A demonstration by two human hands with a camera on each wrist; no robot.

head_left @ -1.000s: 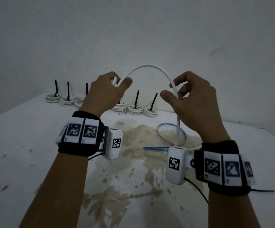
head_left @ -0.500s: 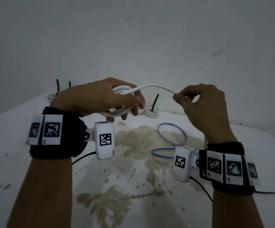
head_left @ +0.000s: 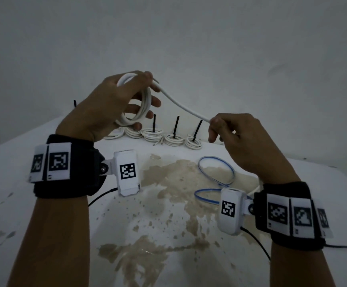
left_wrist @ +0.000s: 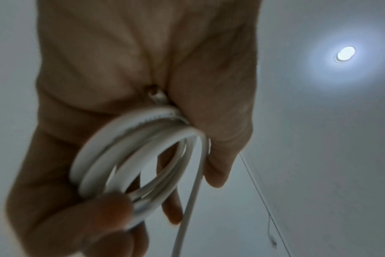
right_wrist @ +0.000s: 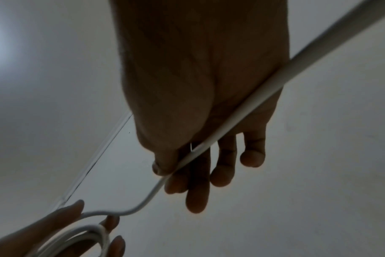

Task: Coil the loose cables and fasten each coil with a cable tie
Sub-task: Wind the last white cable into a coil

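Note:
My left hand (head_left: 124, 100) is raised above the table and grips a coil of white cable (head_left: 142, 109), thumb on top, fingers through the loops. In the left wrist view the coil (left_wrist: 130, 156) shows several turns against the palm. From the coil a free run of white cable (head_left: 180, 104) slopes down to my right hand (head_left: 228, 135), which pinches it between thumb and forefinger. In the right wrist view that cable (right_wrist: 242, 111) crosses the palm and runs on toward the coil (right_wrist: 84, 234). The cable's tail drops behind my right wrist.
A row of tied white coils (head_left: 173, 139) with black cable ties (head_left: 176, 126) standing upright lines the table's far edge. A loose blue-and-white cable (head_left: 216, 175) lies looped on the stained white table (head_left: 64, 224), under my right wrist. A wall is close behind.
My left hand rose and turned the coil upright, adding a loop. My right hand slid along the cable and dropped lower to the right, so the run now slopes down instead of arching.

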